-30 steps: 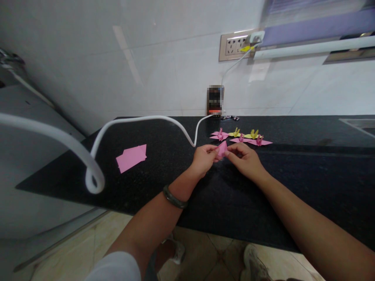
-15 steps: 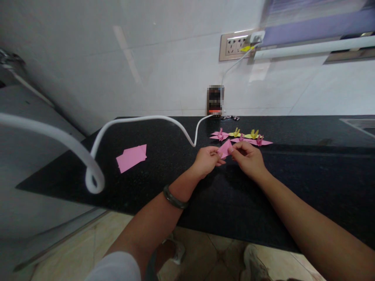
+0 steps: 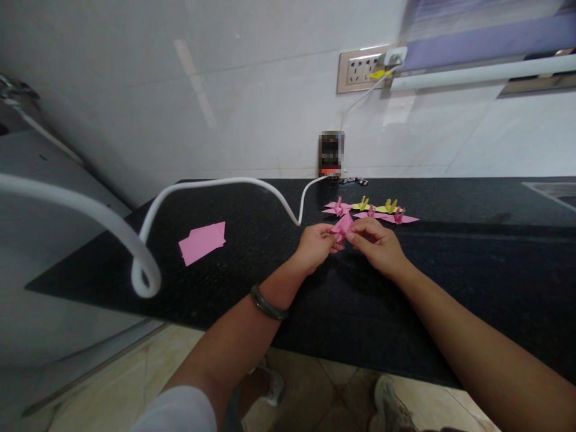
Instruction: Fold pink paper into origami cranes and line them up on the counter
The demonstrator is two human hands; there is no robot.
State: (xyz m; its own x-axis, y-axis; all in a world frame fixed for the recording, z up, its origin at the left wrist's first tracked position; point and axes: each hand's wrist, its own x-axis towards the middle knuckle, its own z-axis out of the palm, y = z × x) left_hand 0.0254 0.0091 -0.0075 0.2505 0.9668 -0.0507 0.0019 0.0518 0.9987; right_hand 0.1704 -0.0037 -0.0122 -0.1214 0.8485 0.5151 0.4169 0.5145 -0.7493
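Note:
My left hand (image 3: 315, 246) and my right hand (image 3: 378, 243) meet just above the black countertop (image 3: 450, 270). Both pinch a small folded pink paper (image 3: 342, 227) between their fingertips. The paper is partly hidden by my fingers. Just behind my hands, several finished paper cranes (image 3: 369, 210), pink and yellow, lie in a row on the counter. A dark bracelet (image 3: 266, 305) sits on my left wrist.
A stack of pink paper sheets (image 3: 202, 241) lies to the left. A thick white cable (image 3: 216, 187) loops across the counter to a small dark device (image 3: 331, 155) at the wall. A wall socket (image 3: 362, 70) is above. A sink edge (image 3: 551, 189) shows far right.
The pink paper has been turned and refolded between my fingers: it looked flatter half a second ago and is now more bunched. My hands stay in the same spot.

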